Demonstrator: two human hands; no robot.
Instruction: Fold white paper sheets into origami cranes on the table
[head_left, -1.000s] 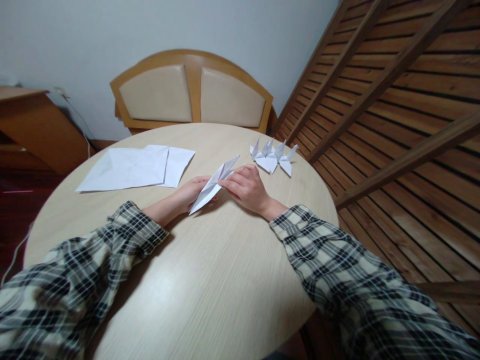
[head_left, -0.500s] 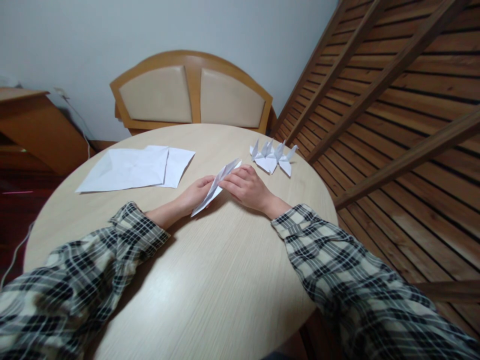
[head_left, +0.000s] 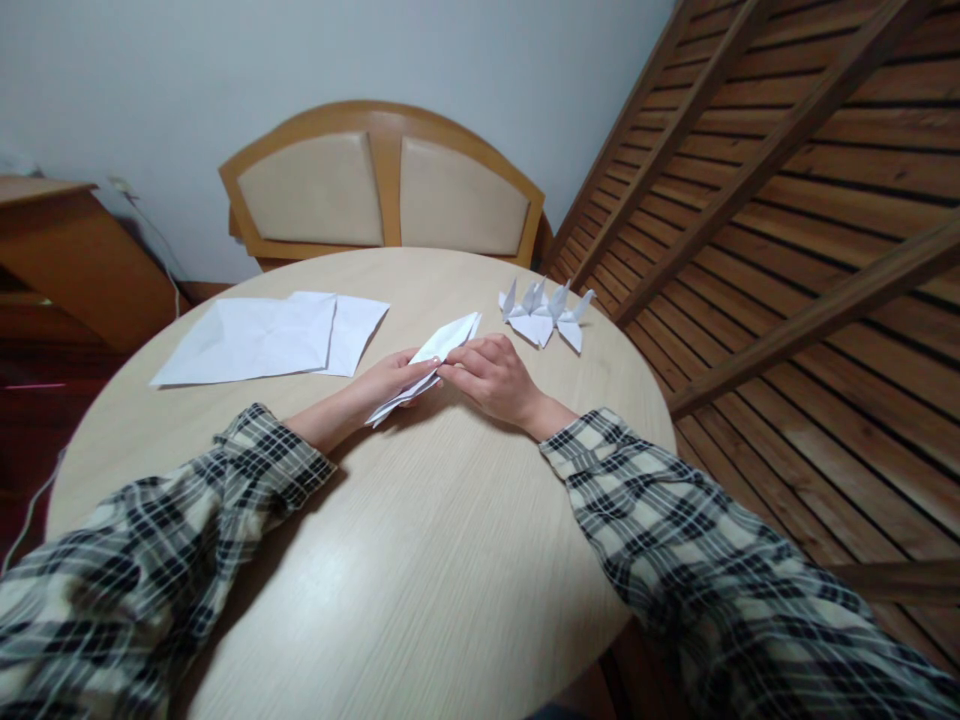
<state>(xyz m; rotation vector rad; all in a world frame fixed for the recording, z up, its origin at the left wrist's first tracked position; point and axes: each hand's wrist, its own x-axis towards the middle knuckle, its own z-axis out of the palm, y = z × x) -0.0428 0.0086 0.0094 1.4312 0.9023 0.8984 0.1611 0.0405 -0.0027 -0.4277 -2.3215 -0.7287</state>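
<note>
One desk (head_left: pixel 390 590) is lying below; over its middle, left hand (head_left: pixel 384 387) and right hand (head_left: pixel 496 380) are pinching folded paper (head_left: pixel 448 337) between closed fingers (head_left: pixel 463 372). Neat creasing is likely calling for aligned layers, steady support and even pressure along each edge.

The folded piece (head_left: pixel 452 334) is matt paper; the worktop (head_left: pixel 420 560), smooth and wood-grained, shines softly; the sleeves (head_left: pixel 652 520) are cloth.

Long plaid sleeves (head_left: pixel 667 540), black, cream and grey; loose cuffs (head_left: pixel 281 455); hands (head_left: pixel 491 378) bare.
</note>
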